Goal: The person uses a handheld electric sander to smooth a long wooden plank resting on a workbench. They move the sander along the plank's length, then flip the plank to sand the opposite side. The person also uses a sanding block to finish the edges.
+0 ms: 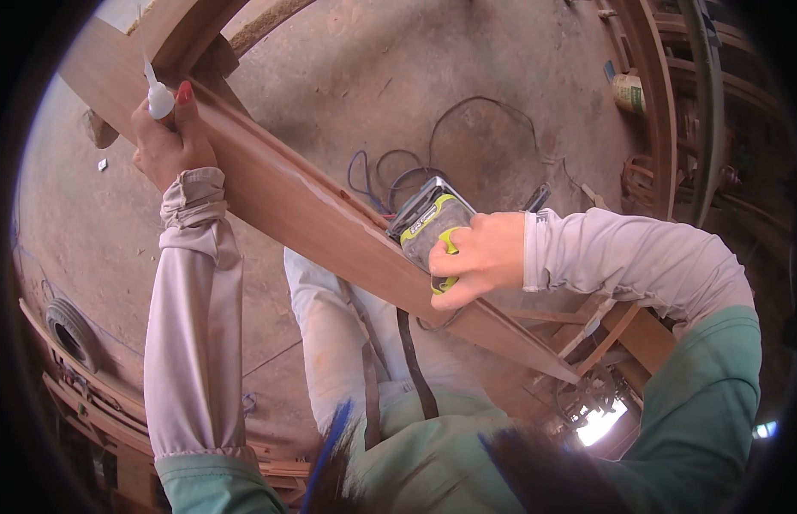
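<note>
A long reddish-brown wooden board (304, 206) runs diagonally from upper left to lower right, part of a wooden frame. My left hand (167, 141) grips the board's upper end and also holds a small white bottle with a nozzle (157, 96). My right hand (477, 257) is closed on a grey and yellow-green electric sander (426, 224) that rests on the board's face near its middle. The sander's black cord (415, 351) hangs down below the board.
Coiled cables (398, 171) lie on the dusty concrete floor (398, 77) beyond the board. Curved wooden furniture frames (664, 120) stand at the right, with a small tin (628, 92) among them. More wooden pieces and a tyre-like ring (68, 330) sit at lower left.
</note>
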The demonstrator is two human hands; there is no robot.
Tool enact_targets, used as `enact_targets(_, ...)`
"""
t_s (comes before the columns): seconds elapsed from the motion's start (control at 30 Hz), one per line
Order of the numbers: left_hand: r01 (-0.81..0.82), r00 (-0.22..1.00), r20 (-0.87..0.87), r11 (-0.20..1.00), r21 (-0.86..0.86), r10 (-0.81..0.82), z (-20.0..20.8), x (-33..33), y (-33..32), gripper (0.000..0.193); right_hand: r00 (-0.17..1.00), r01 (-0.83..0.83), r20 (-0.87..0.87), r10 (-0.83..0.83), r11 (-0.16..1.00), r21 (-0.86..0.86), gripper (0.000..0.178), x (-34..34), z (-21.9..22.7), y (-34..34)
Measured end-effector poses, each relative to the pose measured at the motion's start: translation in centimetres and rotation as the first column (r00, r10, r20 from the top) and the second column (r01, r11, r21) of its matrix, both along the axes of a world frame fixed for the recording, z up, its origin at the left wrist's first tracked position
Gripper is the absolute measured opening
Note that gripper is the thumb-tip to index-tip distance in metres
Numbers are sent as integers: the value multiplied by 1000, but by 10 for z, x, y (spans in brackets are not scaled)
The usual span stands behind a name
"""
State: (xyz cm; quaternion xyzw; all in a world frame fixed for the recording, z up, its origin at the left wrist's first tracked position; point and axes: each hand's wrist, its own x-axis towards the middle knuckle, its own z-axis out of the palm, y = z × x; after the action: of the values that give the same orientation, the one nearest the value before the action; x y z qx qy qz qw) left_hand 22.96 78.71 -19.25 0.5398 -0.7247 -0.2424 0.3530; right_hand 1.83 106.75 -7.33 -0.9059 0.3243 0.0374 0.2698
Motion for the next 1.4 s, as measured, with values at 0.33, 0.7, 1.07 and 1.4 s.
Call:
enact_targets(0.33, 5, 998, 66, 1000, -26, -3, -1, -1, 0, 44, 1000, -9, 18, 7, 997, 81, 36, -4, -3, -5)
enact_targets(0.7, -9, 1000, 17, 1000, 21, 8, 6, -1, 2, 42, 995, 91, -16, -93, 989, -118, 41, 1, 13, -25)
enact_targets(1.07, 10, 1000, 1, 1000, 3, -11, 6, -3, 4, 42, 998, 51, 38, -55, 996, 79, 42, -4, 10, -52)
enact_targets(1.4, 9, 1000, -5, 1000, -25, -9, 7, -2, 5, 42, 996, 61, 64, -62, 998, 12, 43, -4, -2, -80)
